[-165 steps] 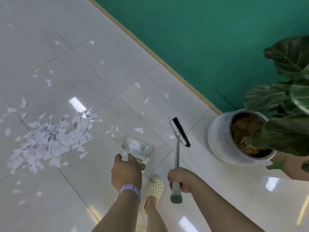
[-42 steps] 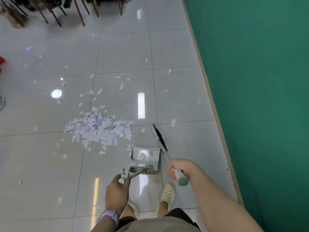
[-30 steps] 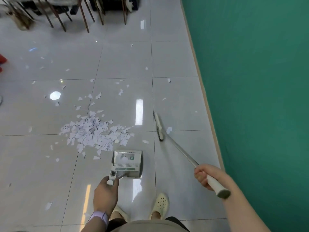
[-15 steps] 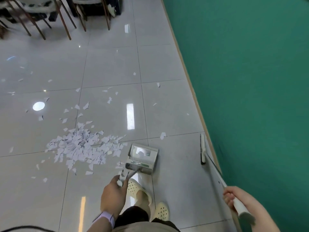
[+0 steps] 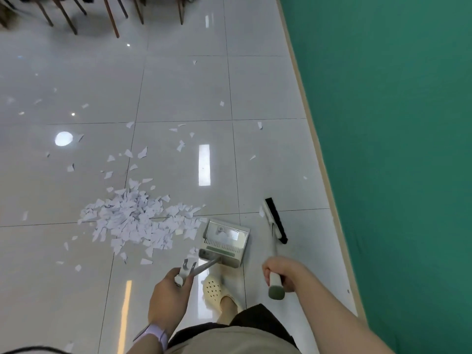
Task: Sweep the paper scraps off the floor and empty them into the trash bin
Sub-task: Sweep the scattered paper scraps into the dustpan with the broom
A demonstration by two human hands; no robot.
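Note:
A heap of white paper scraps (image 5: 135, 221) lies on the glossy tiled floor (image 5: 178, 93), with loose scraps scattered beyond it. A grey dustpan (image 5: 226, 241) stands on the floor just right of the heap, its mouth facing away from me. My left hand (image 5: 169, 295) grips the dustpan's long handle. My right hand (image 5: 281, 273) grips the handle of a broom (image 5: 275, 221), whose black-bristled head rests on the floor right of the dustpan. No trash bin is in view.
A green wall (image 5: 396, 123) with a beige skirting runs along the right side. Wooden chair legs (image 5: 109, 16) stand at the far top left. My foot in a cream clog (image 5: 214, 290) is below the dustpan.
The broom head has swung back from the wall's foot to just right of the dustpan, and my right hand has come in closer. The dustpan stays beside the heap.

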